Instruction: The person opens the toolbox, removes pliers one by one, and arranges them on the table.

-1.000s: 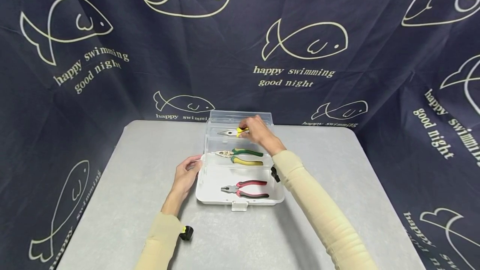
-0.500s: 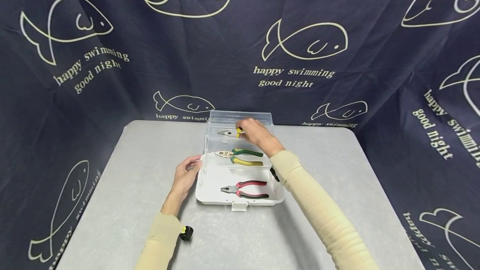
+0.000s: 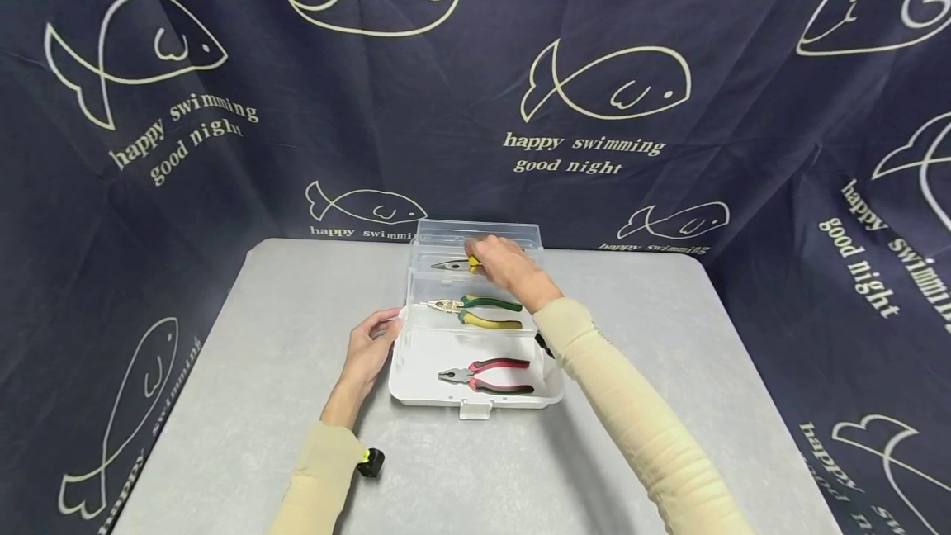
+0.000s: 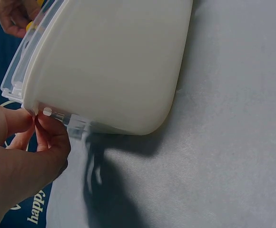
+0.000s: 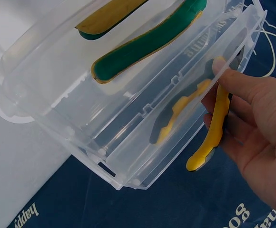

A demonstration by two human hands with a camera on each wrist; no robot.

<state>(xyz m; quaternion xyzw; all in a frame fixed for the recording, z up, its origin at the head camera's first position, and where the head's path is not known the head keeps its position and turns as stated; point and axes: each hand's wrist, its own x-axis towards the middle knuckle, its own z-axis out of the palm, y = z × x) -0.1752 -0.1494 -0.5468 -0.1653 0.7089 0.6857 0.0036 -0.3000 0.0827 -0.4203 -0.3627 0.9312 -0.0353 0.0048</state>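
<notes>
A white toolbox (image 3: 416,390) stands with its clear stepped trays unfolded. At its left side my left hand (image 3: 368,347) pinches the rim, thumb against fingers in the left wrist view. My right hand (image 3: 507,264) reaches over the rearmost clear tray and grips needle-nose pliers (image 3: 449,265) with yellow-and-black handles, jaws pointing left. In the right wrist view one yellow handle (image 5: 213,135) is outside the tray wall and the other shows through it. Combination pliers with green-and-yellow handles (image 3: 492,302) lie in the middle tray. Pliers with red-and-black handles (image 3: 502,363) lie in the box bottom.
The box rests on a grey table (image 3: 282,353), its front latch (image 3: 475,410) hanging down. A dark blue fish-print cloth (image 3: 461,106) hangs close behind the table and along both sides. Black wrist cameras are strapped to both arms.
My right hand has lowered slightly with the needle-nose pliers toward the rear tray, and less of their yellow handles shows. My left hand stays at the box rim.
</notes>
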